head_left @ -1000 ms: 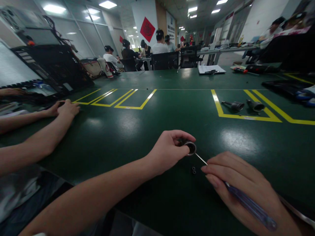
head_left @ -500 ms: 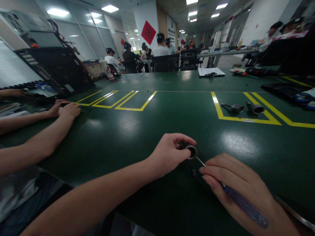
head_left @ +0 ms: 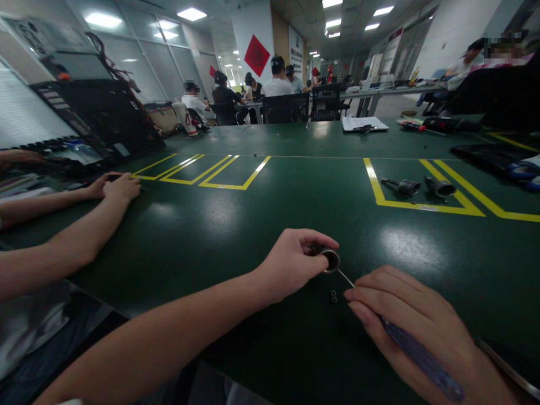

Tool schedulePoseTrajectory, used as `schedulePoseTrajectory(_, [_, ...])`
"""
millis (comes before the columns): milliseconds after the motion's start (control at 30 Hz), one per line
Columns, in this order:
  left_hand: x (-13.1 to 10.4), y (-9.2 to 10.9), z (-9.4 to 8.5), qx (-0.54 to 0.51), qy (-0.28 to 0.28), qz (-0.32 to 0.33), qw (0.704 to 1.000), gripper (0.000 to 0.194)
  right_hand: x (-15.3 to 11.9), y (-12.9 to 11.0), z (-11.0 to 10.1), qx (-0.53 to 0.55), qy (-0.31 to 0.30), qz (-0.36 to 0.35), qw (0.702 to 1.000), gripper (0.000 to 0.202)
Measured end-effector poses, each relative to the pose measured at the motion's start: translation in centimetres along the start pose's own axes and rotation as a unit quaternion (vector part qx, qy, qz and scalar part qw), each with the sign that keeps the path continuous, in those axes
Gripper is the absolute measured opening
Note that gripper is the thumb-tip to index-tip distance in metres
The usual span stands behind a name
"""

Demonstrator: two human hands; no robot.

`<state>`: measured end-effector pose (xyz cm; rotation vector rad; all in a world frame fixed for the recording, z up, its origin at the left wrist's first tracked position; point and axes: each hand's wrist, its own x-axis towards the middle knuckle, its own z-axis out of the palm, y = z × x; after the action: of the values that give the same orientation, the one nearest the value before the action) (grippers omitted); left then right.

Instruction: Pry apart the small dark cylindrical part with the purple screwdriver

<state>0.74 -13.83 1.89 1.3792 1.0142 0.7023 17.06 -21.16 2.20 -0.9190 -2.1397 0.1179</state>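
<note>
My left hand [head_left: 291,264] pinches a dark metal cup-shaped part [head_left: 332,260], its round open end facing me. My right hand [head_left: 405,320] is closed round a screwdriver with a translucent purple handle [head_left: 422,357]. The thin shaft [head_left: 346,278] reaches to the rim of the metal part; its very tip cannot be made out. Two small dark rings [head_left: 333,296] lie on the green table [head_left: 202,247] between my hands. Farther back, two similar metal parts, one on the left [head_left: 405,187] and one on the right [head_left: 440,187], lie inside a yellow taped outline.
Another person's hands [head_left: 120,185] rest at the table's left side. A clipboard with paper [head_left: 364,124] lies at the back. Blue-handled scissors [head_left: 523,175] and a black tray [head_left: 485,152] are at the right. A dark phone-like object [head_left: 510,365] lies beside my right wrist.
The whole view has shifted very slightly. Both hands keep the same grips, and the screwdriver shaft stays at the metal part's rim.
</note>
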Motion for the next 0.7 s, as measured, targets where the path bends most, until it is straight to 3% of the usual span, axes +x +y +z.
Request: schedulePoseTrajectory(700, [-0.26, 0.69, 0.19, -0.057, -0.013, -0.021, 0.998, 0.022, 0.37, -0.03, -0.49, 0.031, -0.020, -0.001, 0.999, 0.015])
